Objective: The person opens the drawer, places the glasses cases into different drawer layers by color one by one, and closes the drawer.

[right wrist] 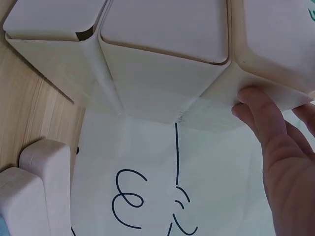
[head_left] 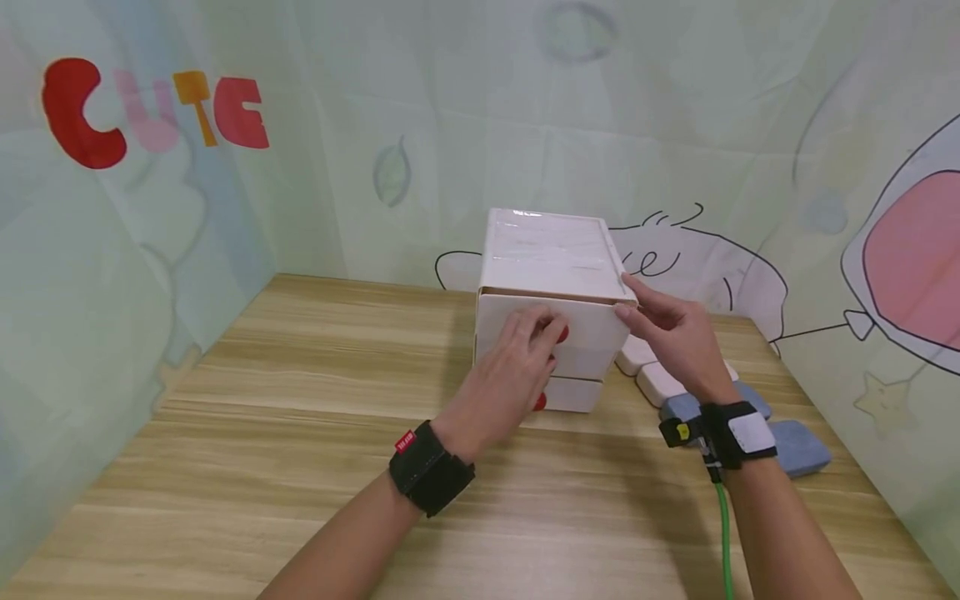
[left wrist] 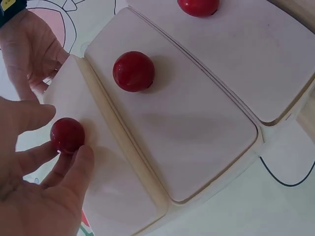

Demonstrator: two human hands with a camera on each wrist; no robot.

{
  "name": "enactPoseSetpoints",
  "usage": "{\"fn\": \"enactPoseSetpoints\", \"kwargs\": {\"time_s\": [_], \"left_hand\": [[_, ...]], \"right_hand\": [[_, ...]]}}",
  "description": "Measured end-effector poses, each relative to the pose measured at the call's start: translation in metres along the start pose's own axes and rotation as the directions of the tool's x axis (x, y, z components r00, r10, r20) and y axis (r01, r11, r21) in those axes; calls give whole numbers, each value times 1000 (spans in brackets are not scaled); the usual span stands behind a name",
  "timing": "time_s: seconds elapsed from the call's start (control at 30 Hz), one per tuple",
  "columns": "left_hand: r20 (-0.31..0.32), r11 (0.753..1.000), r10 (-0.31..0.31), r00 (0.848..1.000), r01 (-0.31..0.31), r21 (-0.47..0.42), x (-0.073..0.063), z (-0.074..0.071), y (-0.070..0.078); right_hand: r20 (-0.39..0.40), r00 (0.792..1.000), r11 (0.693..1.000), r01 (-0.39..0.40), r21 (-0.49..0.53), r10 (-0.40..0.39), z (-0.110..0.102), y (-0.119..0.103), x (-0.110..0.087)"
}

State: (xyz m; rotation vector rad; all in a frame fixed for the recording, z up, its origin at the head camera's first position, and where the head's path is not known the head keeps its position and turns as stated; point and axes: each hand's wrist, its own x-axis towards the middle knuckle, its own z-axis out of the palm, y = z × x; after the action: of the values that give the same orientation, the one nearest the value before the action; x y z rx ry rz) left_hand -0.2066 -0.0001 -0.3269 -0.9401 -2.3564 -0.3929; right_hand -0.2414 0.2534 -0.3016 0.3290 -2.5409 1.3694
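Currently, the left hand (head_left: 504,379) grips the red knob (left wrist: 68,134) of the top drawer (head_left: 592,337); the right hand (head_left: 684,337), fingers (right wrist: 268,118) extended, touches the side of the white drawer cabinet (head_left: 553,250).

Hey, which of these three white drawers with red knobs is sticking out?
The top white rectangular drawer, whose round red knob the left hand holds. Its front juts forward past the middle drawer and bottom drawer.

The tabletop (head_left: 337,375) offers passage left of the drawer unit (head_left: 555,257); blocks (head_left: 799,448) obstruct its right.
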Motion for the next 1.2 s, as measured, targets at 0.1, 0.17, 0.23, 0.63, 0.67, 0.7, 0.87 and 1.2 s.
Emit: {"fn": "enactPoseSetpoints", "kwargs": {"time_s": [0.1, 0.17, 0.23, 0.63, 0.67, 0.7, 0.87, 1.2], "left_hand": [[-3, 1000, 3, 1000, -3, -15, -1, 2, -2], [-2, 1000, 4, 1000, -4, -18, -1, 3, -3], [5, 1000, 1, 1000, -1, -12, -1, 4, -4], [35, 1000, -13, 999, 12, 14, 1, 9, -11], [32, 1000, -15, 999, 15, 0, 1, 10, -11], [27, 1000, -20, 999, 21, -18, 1, 11, -11], [-31, 997, -57, 998, 55, -45, -2, 17, -8], [-14, 992, -84, 996, 85, 97, -8, 24, 5]], "right_hand": [[11, 1000, 1000, 0, -26, 0, 0, 1, 0], [11, 1000, 999, 16, -33, -16, 0, 2, 1], [4, 1000, 999, 30, -32, -30, 1, 2, 2], [-71, 996, 996, 54, -66, -58, 6, -1, 5], [-72, 996, 996, 52, -68, -56, 7, -1, 5], [-73, 996, 996, 49, -69, -54, 7, -2, 5], [-94, 994, 998, 50, -38, -53, 10, -2, 3], [-224, 971, 996, 85, -21, -87, 21, -3, 0]]}}
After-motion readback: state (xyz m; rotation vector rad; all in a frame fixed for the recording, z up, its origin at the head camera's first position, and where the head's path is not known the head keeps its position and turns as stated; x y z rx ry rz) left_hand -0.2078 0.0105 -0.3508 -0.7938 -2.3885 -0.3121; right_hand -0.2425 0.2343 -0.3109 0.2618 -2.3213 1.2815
